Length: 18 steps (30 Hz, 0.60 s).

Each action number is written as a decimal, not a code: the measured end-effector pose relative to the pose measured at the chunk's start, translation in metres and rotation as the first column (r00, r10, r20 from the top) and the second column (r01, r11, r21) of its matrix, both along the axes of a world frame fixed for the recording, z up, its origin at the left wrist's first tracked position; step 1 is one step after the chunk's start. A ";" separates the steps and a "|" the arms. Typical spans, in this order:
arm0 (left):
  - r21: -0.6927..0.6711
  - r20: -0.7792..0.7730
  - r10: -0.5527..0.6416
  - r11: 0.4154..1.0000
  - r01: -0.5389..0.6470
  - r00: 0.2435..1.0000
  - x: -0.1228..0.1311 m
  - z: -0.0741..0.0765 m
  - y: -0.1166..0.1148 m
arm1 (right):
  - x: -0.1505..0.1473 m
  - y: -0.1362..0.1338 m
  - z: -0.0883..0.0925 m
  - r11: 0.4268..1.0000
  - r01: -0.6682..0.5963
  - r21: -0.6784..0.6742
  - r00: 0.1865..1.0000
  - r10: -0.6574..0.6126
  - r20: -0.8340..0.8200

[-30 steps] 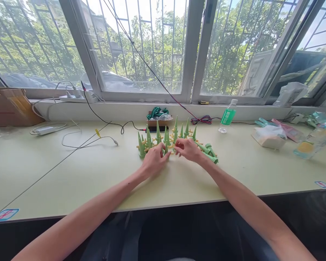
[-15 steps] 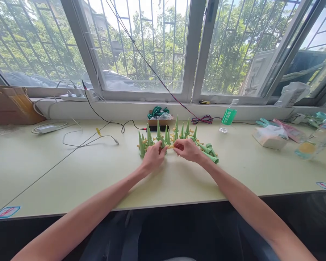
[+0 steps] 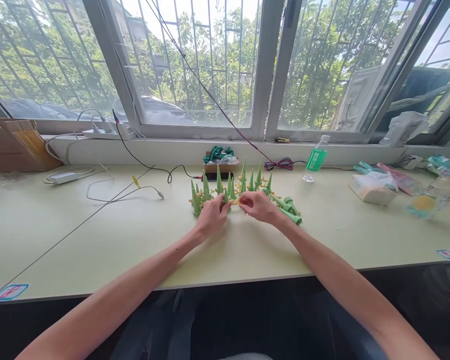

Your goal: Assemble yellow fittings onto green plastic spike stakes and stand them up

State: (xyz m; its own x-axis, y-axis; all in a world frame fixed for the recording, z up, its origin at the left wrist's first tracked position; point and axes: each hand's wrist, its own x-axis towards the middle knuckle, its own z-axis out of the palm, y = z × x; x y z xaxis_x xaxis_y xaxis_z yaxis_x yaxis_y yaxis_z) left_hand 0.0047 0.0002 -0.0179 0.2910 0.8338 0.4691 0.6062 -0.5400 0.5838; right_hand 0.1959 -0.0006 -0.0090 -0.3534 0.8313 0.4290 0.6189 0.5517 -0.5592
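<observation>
A cluster of green cone-shaped spikes with small yellow cross pieces stands upright in the middle of a pale green table. My left hand is curled around one green cone at the front of the cluster. My right hand pinches a small yellow piece right beside that cone, and the fingertips of both hands nearly meet. Several green cones lie on their sides just right of my right hand.
A small box with green stuff sits behind the cluster. A water bottle with a green label stands at the back right. Plastic bags and packets lie at the right. Cables and a power strip are at the left, beside a cardboard box.
Both hands have shifted slightly away from me, toward the cluster, and closed in on each other around the cone and the yellow piece.
</observation>
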 end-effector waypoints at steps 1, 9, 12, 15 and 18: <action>0.004 -0.008 -0.004 1.000 0.004 1.000 0.000 0.000 0.000 | 0.000 0.001 -0.001 1.000 -0.002 0.010 1.000 0.002 0.002; 0.003 -0.012 -0.009 1.000 0.009 1.000 0.001 0.000 0.000 | 0.000 0.007 -0.006 0.998 -0.026 0.049 1.000 0.026 -0.010; -0.001 0.000 -0.014 1.000 0.014 1.000 0.001 -0.001 0.000 | 0.000 0.007 -0.007 0.998 -0.029 0.048 0.999 0.030 -0.024; -0.001 0.006 -0.031 1.000 0.031 1.000 0.001 -0.002 0.001 | -0.001 0.008 -0.009 0.998 -0.038 0.046 0.999 0.040 -0.036; -0.008 0.001 -0.046 0.999 0.046 0.999 0.001 -0.003 0.001 | -0.001 0.009 -0.010 0.998 -0.043 0.048 0.998 0.045 -0.037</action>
